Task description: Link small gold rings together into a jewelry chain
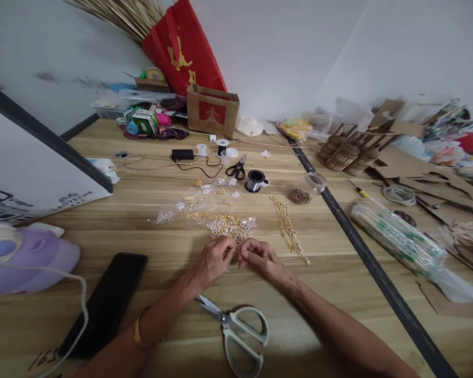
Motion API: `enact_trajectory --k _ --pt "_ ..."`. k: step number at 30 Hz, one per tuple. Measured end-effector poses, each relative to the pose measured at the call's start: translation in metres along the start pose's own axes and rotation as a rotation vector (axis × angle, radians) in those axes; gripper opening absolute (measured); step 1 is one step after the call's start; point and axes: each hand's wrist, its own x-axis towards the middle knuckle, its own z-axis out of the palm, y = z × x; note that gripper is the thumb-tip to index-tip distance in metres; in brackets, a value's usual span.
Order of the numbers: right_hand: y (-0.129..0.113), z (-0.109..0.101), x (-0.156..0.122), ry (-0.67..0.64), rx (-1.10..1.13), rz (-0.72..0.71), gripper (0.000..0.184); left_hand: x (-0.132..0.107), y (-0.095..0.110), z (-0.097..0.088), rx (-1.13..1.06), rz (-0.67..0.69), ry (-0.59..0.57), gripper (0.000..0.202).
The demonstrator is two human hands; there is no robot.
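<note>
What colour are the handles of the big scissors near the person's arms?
Pale grey-green handles, clearest in the head view.

A pile of small gold and silver pieces [229, 227] lies loose and spread flat on the wooden worktop [339, 273]. Its near edge lies just beside the left hand [215, 260] and the right hand [260, 257], whose fingers are pinched together.

A white panel [43, 178] leaning at the left carries the word "LAOYECHE" in small dark capitals under a small logo near its lower edge. Larger dark letters beside it are cut off and unreadable. Dark handwriting [43, 358] on the wooden surface [339, 273] at the lower left seems to begin "165". A gold mark on the red bag [181, 50] and a red square emblem on the brown paper bag [213, 111] cannot be read.
</note>
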Motion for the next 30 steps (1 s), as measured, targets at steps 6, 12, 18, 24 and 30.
enact_trajectory --k 6,12,18,24,30 --pt "0.003 0.004 -0.004 -0.044 0.040 0.059 0.030 0.005 -0.004 -0.008 -0.066 -0.099 0.073 0.013" --pt "0.008 -0.003 -0.001 0.050 0.227 0.009 0.026 0.011 0.004 -0.016 -0.272 -0.246 -0.052 0.019" --pt "0.009 -0.008 0.004 0.097 0.281 0.038 0.030 0.012 0.015 -0.018 -0.439 -0.283 -0.214 0.017" --pt "0.010 -0.007 0.002 0.066 0.233 0.016 0.028 0.011 0.013 -0.013 -0.506 -0.316 -0.220 0.004" --pt "0.009 -0.007 0.000 0.025 0.137 -0.044 0.026 0.010 0.010 -0.009 -0.519 -0.307 -0.199 0.004"
